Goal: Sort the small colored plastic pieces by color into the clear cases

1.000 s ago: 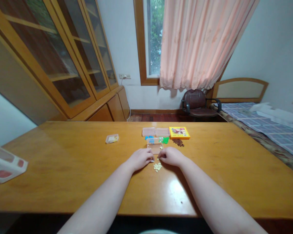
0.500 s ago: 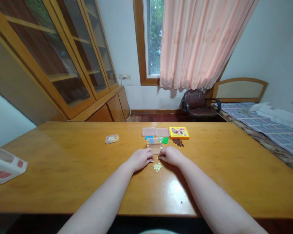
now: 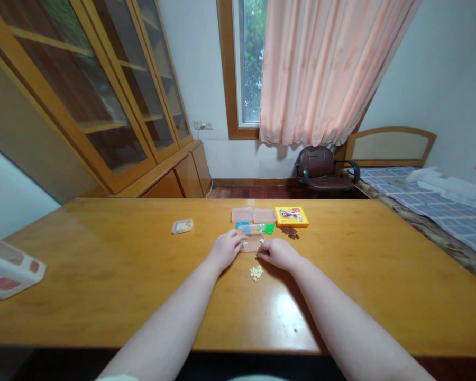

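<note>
My left hand (image 3: 226, 250) reaches over the left edge of a clear plastic box (image 3: 254, 244), its fingers bent and pinched together. A tiny whitish spot shows at its fingertips, too small to name. Just right of the box's near corner, my right hand (image 3: 278, 254) rests low with fingertips pressed together beside a small cream piece (image 3: 255, 256); whether it grips anything is hidden. One cream piece (image 3: 262, 241) lies at the box's right side. Nearer to me is a loose pile of cream pieces (image 3: 256, 272) on the wooden table (image 3: 143, 286).
Behind the box are blue pieces (image 3: 244, 226), green pieces (image 3: 269, 228) and two clear trays (image 3: 241, 214). To their right lie brown pieces (image 3: 290, 233) and a yellow box (image 3: 292, 216). A small clear container (image 3: 182, 226) sits left; a white holder (image 3: 11, 270) stands far left.
My left hand has moved forward from beside the cream pile to the left part of the clear box. My right hand has stayed nearly in place.
</note>
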{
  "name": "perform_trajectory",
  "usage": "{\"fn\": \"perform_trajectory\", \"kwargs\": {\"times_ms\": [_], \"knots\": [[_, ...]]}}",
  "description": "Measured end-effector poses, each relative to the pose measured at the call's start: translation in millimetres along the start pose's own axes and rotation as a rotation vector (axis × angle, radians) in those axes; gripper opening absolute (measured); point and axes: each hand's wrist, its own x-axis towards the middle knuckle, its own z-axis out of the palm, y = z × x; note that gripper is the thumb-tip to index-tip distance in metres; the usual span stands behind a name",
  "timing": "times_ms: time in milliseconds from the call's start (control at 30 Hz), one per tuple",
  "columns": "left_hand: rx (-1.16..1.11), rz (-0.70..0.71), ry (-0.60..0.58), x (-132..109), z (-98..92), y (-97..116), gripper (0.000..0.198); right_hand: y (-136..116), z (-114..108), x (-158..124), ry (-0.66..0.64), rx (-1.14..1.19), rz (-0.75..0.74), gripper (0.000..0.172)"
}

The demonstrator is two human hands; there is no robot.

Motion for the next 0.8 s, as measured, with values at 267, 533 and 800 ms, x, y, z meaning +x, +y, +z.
{"fn": "perform_trajectory", "kwargs": {"times_ms": [267, 533, 800], "knots": [[-0.031, 0.094, -0.091, -8.2, -6.1, 3.0, 0.014, 2.7, 0.2, 0.4, 0.195, 0.079, 0.028, 0.016], [-0.04, 0.186, -0.21, -8.7, -6.0, 6.4, 0.012, 8.6, 2.3, 4.2, 0.287, 0.153, 0.202, 0.021], [-0.095, 0.223, -0.329, -10.6, -12.8, 12.9, 0.01, 3.2, -7.8, -3.6, -0.128, 0.375, -0.001, 0.018]]}}
